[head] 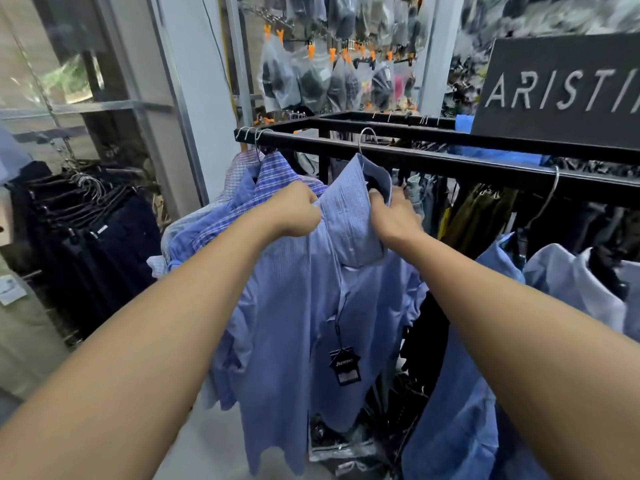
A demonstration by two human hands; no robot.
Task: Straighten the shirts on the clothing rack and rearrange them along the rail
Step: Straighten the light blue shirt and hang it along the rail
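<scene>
- Gripping the pale blue shirt (294,306) at centre frame with both hands: curling the left hand (294,211) into a fist on the fabric just beside the collar (353,216), and wrapping the fingers of the right hand (394,216) round the collar's right edge.
- Tidying the collar, by the look of it: standing up and creased unevenly, not yet lying flat.
- Hanging by a wire hook (367,136) over the black rail (450,164), just above the hands, and drooping in loose folds toward lower centre, with a dark tag (344,365) dangling on its string.
- Touching the checked shirts (242,209) to its left, bunched tight at the rail's upper-left end; probably not yet spaced out.
- Leaving a long bare stretch of rail to the right before reaching the pale shirts (568,278) at the right edge, slumping off-square on their hangers; likely waiting their turn.
- Judging the job as early to midway: straightening one shirt now, with uneven spacing along the rail and most of the rearranging left to do.
- Taking no part in this: the dark trousers (104,237) at left, the bagged goods (329,77) at upper centre, the dark sign (561,91) at upper right.
</scene>
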